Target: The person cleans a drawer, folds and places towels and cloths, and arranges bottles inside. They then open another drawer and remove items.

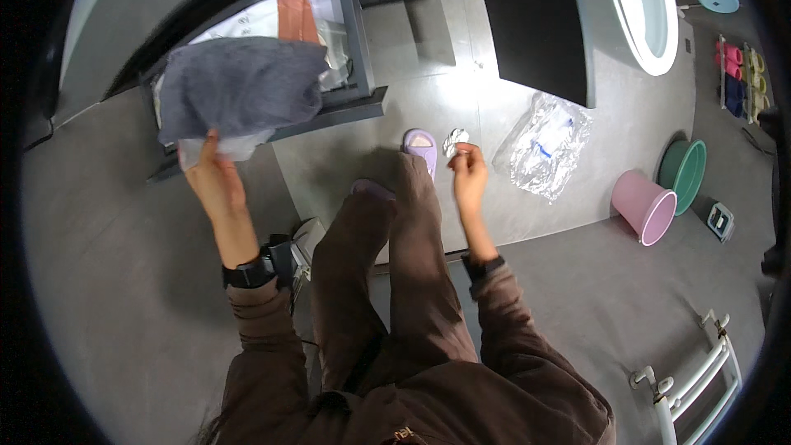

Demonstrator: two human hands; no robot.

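My left hand point(216, 182) grips the near edge of a translucent plastic bag point(232, 147), right by a grey towel or cloth point(241, 83). The cloth lies over the front of a pulled-out dark drawer point(361, 43), covering part of what is inside. Behind the cloth, white and orange packaging point(296, 12) and clear plastic show in the drawer. To the right, my right hand point(469, 170) hangs over the floor with bent fingers. Just past its fingertips is a small crumpled white piece point(456, 141); whether they touch, I cannot tell.
A clear plastic bag point(547, 145) lies on the tiled floor below an open black cabinet door point(537, 25). A toilet point(664, 43) stands top right. Pink point(639, 204) and green buckets point(686, 167) sit by the right wall, a white rail rack point(698, 377) lower right.
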